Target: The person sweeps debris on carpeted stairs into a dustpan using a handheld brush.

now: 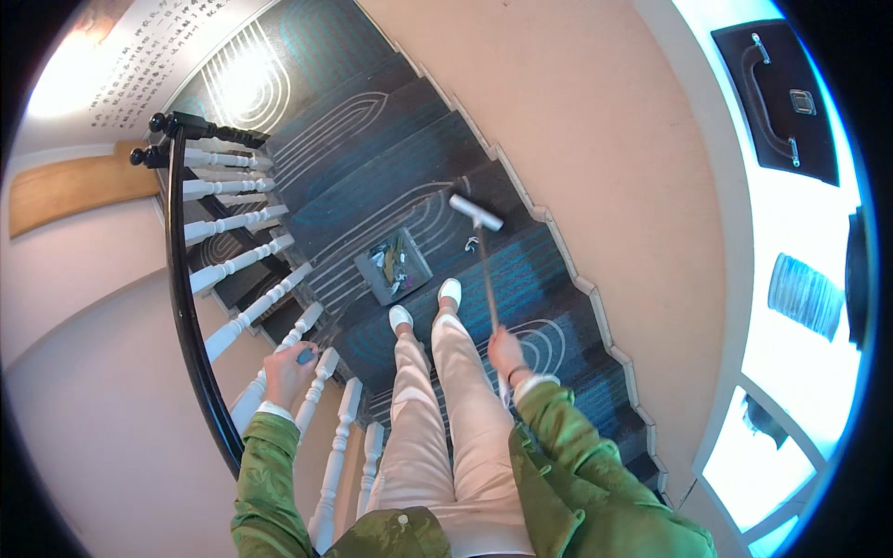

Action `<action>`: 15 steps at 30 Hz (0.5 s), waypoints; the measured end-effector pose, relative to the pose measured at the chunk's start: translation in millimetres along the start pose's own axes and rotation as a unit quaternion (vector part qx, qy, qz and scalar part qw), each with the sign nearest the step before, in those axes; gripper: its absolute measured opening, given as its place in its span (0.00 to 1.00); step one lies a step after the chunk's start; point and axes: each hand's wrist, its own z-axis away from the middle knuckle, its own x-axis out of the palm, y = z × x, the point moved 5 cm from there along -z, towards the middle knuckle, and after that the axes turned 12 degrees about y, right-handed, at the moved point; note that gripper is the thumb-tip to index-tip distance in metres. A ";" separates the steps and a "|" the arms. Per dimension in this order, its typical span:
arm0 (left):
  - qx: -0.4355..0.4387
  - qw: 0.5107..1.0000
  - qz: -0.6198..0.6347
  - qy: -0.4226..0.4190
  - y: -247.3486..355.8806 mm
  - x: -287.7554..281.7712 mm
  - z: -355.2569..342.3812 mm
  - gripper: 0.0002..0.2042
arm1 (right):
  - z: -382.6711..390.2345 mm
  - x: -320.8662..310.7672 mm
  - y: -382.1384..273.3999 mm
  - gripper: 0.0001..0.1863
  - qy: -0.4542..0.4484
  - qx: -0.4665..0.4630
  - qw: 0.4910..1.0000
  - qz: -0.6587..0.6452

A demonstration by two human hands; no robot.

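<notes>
The person wears a green jacket (567, 465) with white cuffs, pale pink trousers (446, 418) and white shoes (450, 291).

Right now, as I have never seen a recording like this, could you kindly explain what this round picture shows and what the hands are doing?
There is no machine here. A person wears a wide fisheye camera on the head, looking down, so straight edges bend. The green sleeves at the bottom are the person's own arms. They stand on a dark carpeted staircase with pale curved lines. The right hand holds the long handle of a broom, whose pale head rests on a lower step. The left hand grips a small dark handle, beside the white balusters. A dustpan holding debris sits on the step by the white shoes.
</notes>
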 end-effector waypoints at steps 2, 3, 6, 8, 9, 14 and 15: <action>-0.005 1.000 -0.020 -0.013 7.6 0.0 -2.2 0.06 | 24.9 -15.2 6.0 0.13 -0.128 0.084 0.972 -0.178; -0.005 0.999 -0.030 -0.017 11.3 -0.8 -5.4 0.07 | 33.3 -38.3 14.9 0.13 -0.218 0.184 0.908 -0.306; 0.017 1.000 -0.002 -0.027 19.5 9.9 -9.2 0.06 | 36.7 -117.2 28.6 0.14 -0.227 0.220 0.903 -0.290; 0.037 0.998 -0.030 -0.031 23.3 14.1 -13.6 0.05 | 15.4 -105.6 37.5 0.13 -0.132 0.110 0.962 -0.212; 0.049 0.997 -0.039 -0.035 27.3 18.0 -16.0 0.05 | 7.5 -101.1 41.0 0.13 -0.080 0.057 0.981 -0.167; 0.065 0.997 -0.018 -0.032 47.9 34.7 -20.9 0.05 | -42.3 -26.6 18.1 0.13 0.010 0.111 0.986 -0.127; 0.067 0.997 -0.013 -0.037 53.0 36.8 -21.1 0.05 | -30.5 1.9 8.0 0.14 0.013 0.176 0.969 -0.174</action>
